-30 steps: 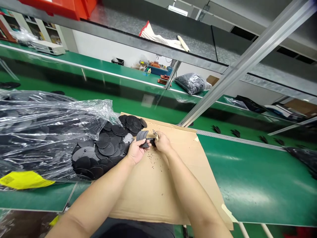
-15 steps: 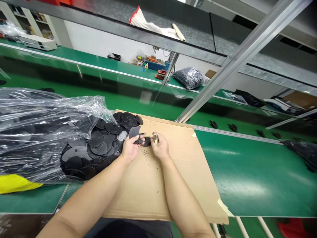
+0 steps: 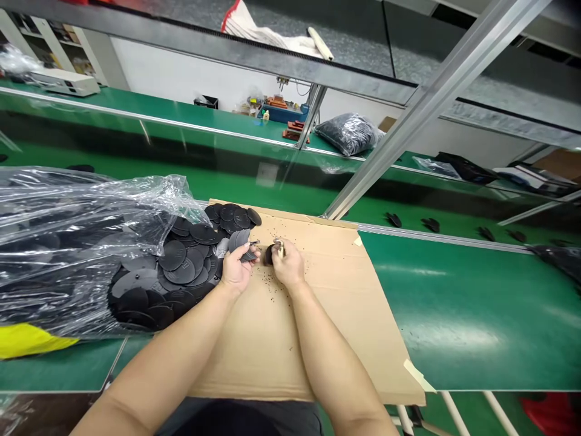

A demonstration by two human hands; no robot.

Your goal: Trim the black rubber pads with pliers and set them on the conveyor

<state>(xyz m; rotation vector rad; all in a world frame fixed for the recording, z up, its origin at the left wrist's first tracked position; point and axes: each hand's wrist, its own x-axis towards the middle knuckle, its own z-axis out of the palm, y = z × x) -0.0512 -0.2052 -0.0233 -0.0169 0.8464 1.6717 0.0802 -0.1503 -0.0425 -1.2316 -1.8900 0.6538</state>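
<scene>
My left hand is closed around a fanned stack of thin black discs. A small dark piece with a light tip sticks out above its fingers. Just to the right, my right hand grips a small brass-coloured metal tool, whose exact kind I cannot make out. One black disc, seen tilted and blurred, is at the right fingertips; whether the fingers hold it is unclear. Tiny dark bits lie scattered on the cardboard sheet under both hands.
A heap of black discs spills from a clear plastic bag on the left. The green bench extends to the right. A slanted metal post rises behind the cardboard. Overhead, a shelf holds a white glove.
The single black disc, flat between the hands before, is now tilted at my right fingertips. My right hand has shifted slightly left; my left still holds the stack. The camera view has moved a little.
</scene>
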